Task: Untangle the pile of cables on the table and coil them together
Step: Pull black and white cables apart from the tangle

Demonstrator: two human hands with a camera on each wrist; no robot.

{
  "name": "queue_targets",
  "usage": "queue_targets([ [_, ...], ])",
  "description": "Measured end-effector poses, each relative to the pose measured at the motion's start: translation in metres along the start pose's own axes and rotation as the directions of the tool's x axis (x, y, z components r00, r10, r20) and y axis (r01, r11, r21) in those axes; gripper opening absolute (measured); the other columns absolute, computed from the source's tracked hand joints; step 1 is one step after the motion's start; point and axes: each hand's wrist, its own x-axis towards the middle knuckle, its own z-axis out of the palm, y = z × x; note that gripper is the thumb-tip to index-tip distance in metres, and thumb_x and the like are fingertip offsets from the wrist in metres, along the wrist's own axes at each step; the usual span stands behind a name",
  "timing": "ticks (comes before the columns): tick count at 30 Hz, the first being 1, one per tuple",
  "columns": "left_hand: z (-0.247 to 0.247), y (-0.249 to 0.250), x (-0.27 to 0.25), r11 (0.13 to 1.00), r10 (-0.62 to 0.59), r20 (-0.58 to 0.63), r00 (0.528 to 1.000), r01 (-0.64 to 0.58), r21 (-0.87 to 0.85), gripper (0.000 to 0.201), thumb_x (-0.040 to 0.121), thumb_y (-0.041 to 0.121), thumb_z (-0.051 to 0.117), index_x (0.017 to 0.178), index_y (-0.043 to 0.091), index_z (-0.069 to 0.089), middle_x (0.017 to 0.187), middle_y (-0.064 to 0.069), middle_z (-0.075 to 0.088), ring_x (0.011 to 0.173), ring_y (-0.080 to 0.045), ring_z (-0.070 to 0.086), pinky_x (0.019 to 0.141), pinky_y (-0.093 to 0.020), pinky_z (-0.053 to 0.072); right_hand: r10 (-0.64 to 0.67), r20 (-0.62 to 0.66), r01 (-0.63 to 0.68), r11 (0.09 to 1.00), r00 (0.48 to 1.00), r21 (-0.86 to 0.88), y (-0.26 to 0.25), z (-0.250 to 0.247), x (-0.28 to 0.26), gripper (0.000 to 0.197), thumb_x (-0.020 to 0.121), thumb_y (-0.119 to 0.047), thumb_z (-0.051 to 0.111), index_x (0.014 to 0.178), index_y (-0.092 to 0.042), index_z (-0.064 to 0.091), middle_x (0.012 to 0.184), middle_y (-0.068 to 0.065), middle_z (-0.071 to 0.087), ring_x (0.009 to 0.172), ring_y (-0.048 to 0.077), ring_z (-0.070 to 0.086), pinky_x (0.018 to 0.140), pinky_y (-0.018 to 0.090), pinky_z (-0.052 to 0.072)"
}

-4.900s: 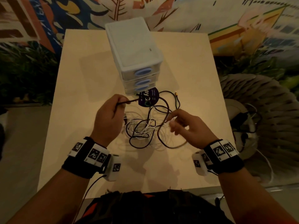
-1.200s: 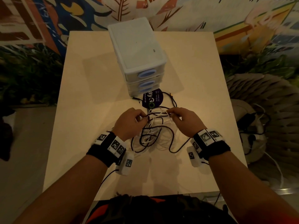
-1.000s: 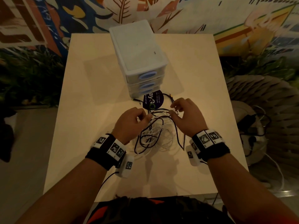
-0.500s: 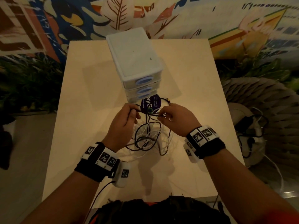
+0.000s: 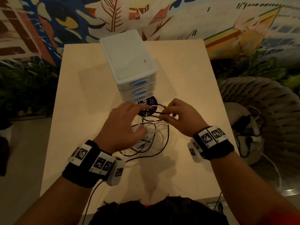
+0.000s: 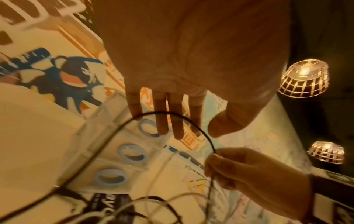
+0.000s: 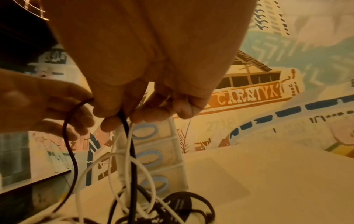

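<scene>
A tangle of black and white cables (image 5: 152, 135) lies on the pale table (image 5: 81, 111) in front of me, partly lifted. My right hand (image 5: 164, 114) pinches a black cable (image 7: 132, 151) and a white cable (image 7: 128, 136) between thumb and fingertips, and the strands hang down to the pile. The black cable (image 6: 162, 112) arcs from that pinch across the straight fingers (image 6: 161, 121) of my left hand (image 5: 134, 117), which reaches over the pile without gripping. In the left wrist view my right hand (image 6: 216, 157) is at the lower right.
A white three-drawer unit (image 5: 129, 62) with blue handles stands just behind the hands. A round purple disc (image 5: 150, 103) lies at its foot. A wicker chair (image 5: 267, 111) with other cords stands off the table's right edge.
My left hand has let go of its pinch and spread its fingers, sliding right under the black cable. My right hand keeps its hold and has risen slightly.
</scene>
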Motion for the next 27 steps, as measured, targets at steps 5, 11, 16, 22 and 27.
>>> queue_targets([
  [5, 0.010, 0.022, 0.021, 0.987, 0.112, -0.040, 0.993, -0.107, 0.123, 0.030, 0.103, 0.047, 0.043, 0.116, 0.032, 0.067, 0.089, 0.012, 0.071, 0.080, -0.016, 0.063, 0.072, -0.045, 0.051, -0.090, -0.039, 0.091, 0.996, 0.995, 0.001, -0.010, 0.003, 0.003, 0.027, 0.092, -0.048, 0.062, 0.097, -0.024, 0.075, 0.095, -0.007, 0.054, 0.080, 0.008, 0.049, 0.070, 0.023, 0.040],
  [11, -0.014, 0.020, 0.016, 0.998, -0.009, -0.286, 0.958, -0.008, -0.057, 0.029, 0.106, 0.038, 0.041, 0.105, 0.024, 0.067, 0.083, 0.014, 0.065, 0.079, -0.014, 0.060, 0.071, -0.039, 0.048, 0.115, 0.079, -0.109, 0.991, 0.990, -0.074, 0.014, 0.015, -0.007, 0.028, 0.098, -0.046, 0.059, 0.102, -0.022, 0.073, 0.097, 0.001, 0.058, 0.084, 0.019, 0.057, 0.077, 0.037, 0.050],
  [16, -0.026, 0.013, 0.012, 0.968, -0.158, -0.371, 0.915, 0.069, -0.240, 0.027, 0.108, 0.035, 0.039, 0.102, 0.019, 0.060, 0.084, 0.008, 0.064, 0.081, -0.015, 0.061, 0.073, -0.042, 0.051, 0.192, 0.131, -0.180, 0.979, 0.973, -0.101, 0.022, 0.024, -0.016, 0.025, 0.096, -0.047, 0.061, 0.103, -0.028, 0.074, 0.100, -0.002, 0.054, 0.088, 0.016, 0.056, 0.082, 0.039, 0.051],
  [22, -0.020, 0.019, 0.010, 0.931, -0.177, -0.299, 0.938, 0.061, -0.359, 0.022, 0.107, 0.033, 0.040, 0.102, 0.022, 0.059, 0.080, 0.006, 0.065, 0.076, -0.009, 0.062, 0.072, -0.043, 0.053, 0.089, 0.027, -0.085, 0.989, 0.996, -0.120, 0.012, 0.023, -0.013, 0.042, 0.078, -0.052, 0.055, 0.113, -0.035, 0.071, 0.105, -0.003, 0.054, 0.094, 0.019, 0.050, 0.084, 0.036, 0.042],
  [27, -0.017, 0.025, 0.013, 0.946, -0.094, -0.311, 0.946, -0.012, -0.323, 0.021, 0.108, 0.034, 0.043, 0.110, 0.023, 0.062, 0.083, 0.009, 0.065, 0.087, -0.017, 0.062, 0.080, -0.050, 0.050, 0.066, 0.112, -0.042, 0.979, 0.992, -0.200, -0.002, 0.037, -0.002, 0.031, 0.100, -0.047, 0.049, 0.101, -0.022, 0.068, 0.095, 0.001, 0.061, 0.089, 0.027, 0.055, 0.078, 0.042, 0.045],
])
